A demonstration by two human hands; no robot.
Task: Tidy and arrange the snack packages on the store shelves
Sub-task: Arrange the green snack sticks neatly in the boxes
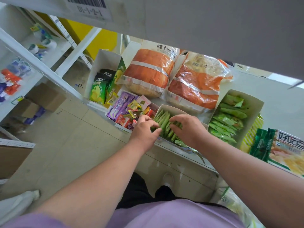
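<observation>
Both the left hand [144,130] and the right hand [185,129] had fingers curled into the thin green foil snack packets [166,124] in the white cardboard tray [166,107] at the shelf edge (partly stood upright); the neighbouring tray of mixed purple and yellow sweets [128,107] looked unsorted.

Both hands are in a white box [162,107] of green packets [165,122] at the shelf's [184,155] front edge: left hand [144,130] pinching packets at the box's left side, right hand [187,127] with curled fingers on the row. A box of mixed sweets [128,111] sits just left; two bagged loaves [172,79] lie behind.
</observation>
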